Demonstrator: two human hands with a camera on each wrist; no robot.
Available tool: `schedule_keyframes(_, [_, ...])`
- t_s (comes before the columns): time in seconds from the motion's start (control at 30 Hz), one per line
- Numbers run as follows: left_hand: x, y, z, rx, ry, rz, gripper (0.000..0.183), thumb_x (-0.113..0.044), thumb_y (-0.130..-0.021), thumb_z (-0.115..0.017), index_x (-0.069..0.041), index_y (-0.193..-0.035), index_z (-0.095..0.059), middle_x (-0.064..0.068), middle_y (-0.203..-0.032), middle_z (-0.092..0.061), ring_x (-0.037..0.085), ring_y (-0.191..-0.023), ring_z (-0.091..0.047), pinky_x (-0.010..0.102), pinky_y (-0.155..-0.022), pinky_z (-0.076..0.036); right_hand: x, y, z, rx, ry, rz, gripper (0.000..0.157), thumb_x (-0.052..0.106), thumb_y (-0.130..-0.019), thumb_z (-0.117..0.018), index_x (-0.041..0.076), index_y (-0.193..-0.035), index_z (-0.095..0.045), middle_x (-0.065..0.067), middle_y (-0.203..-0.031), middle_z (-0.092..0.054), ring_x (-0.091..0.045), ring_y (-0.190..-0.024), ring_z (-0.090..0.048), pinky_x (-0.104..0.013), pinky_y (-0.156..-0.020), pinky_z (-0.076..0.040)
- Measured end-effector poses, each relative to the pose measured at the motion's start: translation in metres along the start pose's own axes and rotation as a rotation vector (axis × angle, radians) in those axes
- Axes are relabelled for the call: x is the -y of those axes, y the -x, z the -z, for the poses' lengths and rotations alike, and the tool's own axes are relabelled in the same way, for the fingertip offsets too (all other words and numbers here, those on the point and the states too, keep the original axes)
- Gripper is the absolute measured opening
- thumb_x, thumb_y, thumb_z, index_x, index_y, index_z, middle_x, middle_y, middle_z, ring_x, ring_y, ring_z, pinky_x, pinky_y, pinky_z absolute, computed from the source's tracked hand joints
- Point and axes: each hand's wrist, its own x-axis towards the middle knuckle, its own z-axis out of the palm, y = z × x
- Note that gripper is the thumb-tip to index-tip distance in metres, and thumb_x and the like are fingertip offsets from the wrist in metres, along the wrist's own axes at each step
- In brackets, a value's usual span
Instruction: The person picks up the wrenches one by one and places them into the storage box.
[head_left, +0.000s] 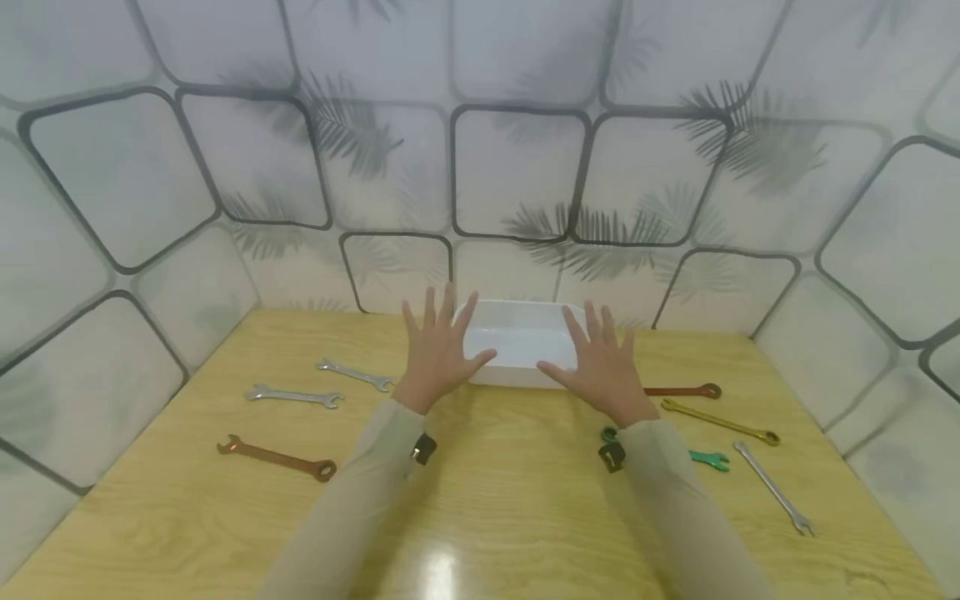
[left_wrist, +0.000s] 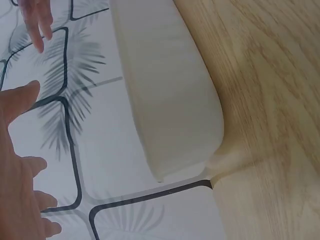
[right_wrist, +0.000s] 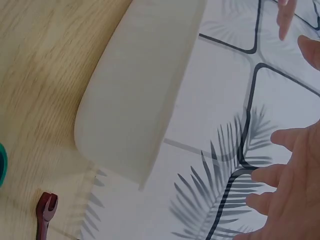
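Both hands are raised with fingers spread, in front of a white rectangular tray point(head_left: 510, 377) at the back of the wooden table. The left hand point(head_left: 438, 350) overlaps the tray's left end in the head view and holds nothing. Over the tray's right end appears the right hand point(head_left: 600, 362), likewise holding nothing. In the left wrist view the tray's pale side wall point(left_wrist: 170, 95) stands apart from the left hand point(left_wrist: 20, 165). A gap also separates the right hand point(right_wrist: 290, 185) from the tray wall point(right_wrist: 135, 90) in the right wrist view.
On the left lie two silver wrenches point(head_left: 296, 397) point(head_left: 356, 374) and a reddish-brown wrench point(head_left: 276, 458). To the right are a red-brown wrench point(head_left: 682, 391), a gold wrench point(head_left: 720, 421), a green wrench point(head_left: 708, 459) partly behind the right arm, and a silver wrench point(head_left: 772, 487). A patterned wall point(head_left: 517, 175) rises behind.
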Motion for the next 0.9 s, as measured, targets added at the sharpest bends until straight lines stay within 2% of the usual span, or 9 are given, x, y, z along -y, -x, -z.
schedule_keyframes(0.17, [0.001, -0.006, -0.004, 0.003, -0.002, -0.005, 0.085, -0.060, -0.082, -0.056, -0.017, -0.148, -0.027, 0.020, -0.153, -0.026, 0.044, -0.140, -0.022, 0.071, -0.107, -0.011, -0.006, -0.007, -0.004, -0.027, 0.026, 0.015, 0.088, 0.060, -0.086, -0.051, 0.013, -0.151, -0.015, -0.022, -0.157, -0.007, -0.043, -0.144, -0.001, -0.073, -0.106, -0.006])
schedule_keyframes(0.33, [0.006, -0.013, -0.014, 0.024, -0.002, -0.004, 0.085, -0.057, -0.083, -0.056, -0.013, -0.149, -0.025, 0.020, -0.151, -0.029, 0.042, -0.140, -0.024, 0.070, -0.108, -0.011, -0.014, -0.015, -0.009, -0.056, 0.053, 0.026, 0.086, 0.059, -0.087, -0.050, 0.012, -0.151, -0.016, -0.023, -0.156, -0.012, -0.042, -0.144, -0.007, -0.071, -0.107, -0.009])
schedule_keyframes(0.57, [0.014, -0.026, -0.029, 0.046, -0.012, 0.002, 0.083, -0.054, -0.085, -0.057, -0.010, -0.148, -0.026, 0.019, -0.149, -0.035, 0.040, -0.139, -0.029, 0.067, -0.110, -0.014, -0.023, -0.028, -0.015, -0.046, 0.042, 0.033, 0.085, 0.056, -0.088, -0.050, 0.010, -0.151, -0.015, -0.023, -0.156, -0.011, -0.041, -0.145, -0.006, -0.070, -0.108, -0.008])
schedule_keyframes(0.73, [0.018, -0.035, -0.037, 0.065, -0.022, -0.006, 0.081, -0.053, -0.086, -0.054, -0.010, -0.148, -0.025, 0.018, -0.149, -0.035, 0.039, -0.138, -0.031, 0.065, -0.111, -0.012, -0.030, -0.040, -0.019, -0.048, 0.074, 0.043, 0.084, 0.055, -0.089, -0.049, 0.009, -0.150, -0.014, -0.022, -0.155, -0.014, -0.041, -0.144, -0.010, -0.069, -0.109, -0.008])
schedule_keyframes(0.9, [0.020, -0.039, -0.045, 0.068, -0.038, -0.009, 0.080, -0.051, -0.085, -0.057, -0.008, -0.147, -0.027, 0.019, -0.147, -0.037, 0.040, -0.136, -0.034, 0.065, -0.111, -0.015, -0.039, -0.053, -0.026, -0.051, 0.083, 0.049, 0.082, 0.051, -0.090, -0.049, 0.007, -0.150, -0.015, -0.023, -0.154, -0.017, -0.042, -0.143, -0.015, -0.069, -0.109, -0.012])
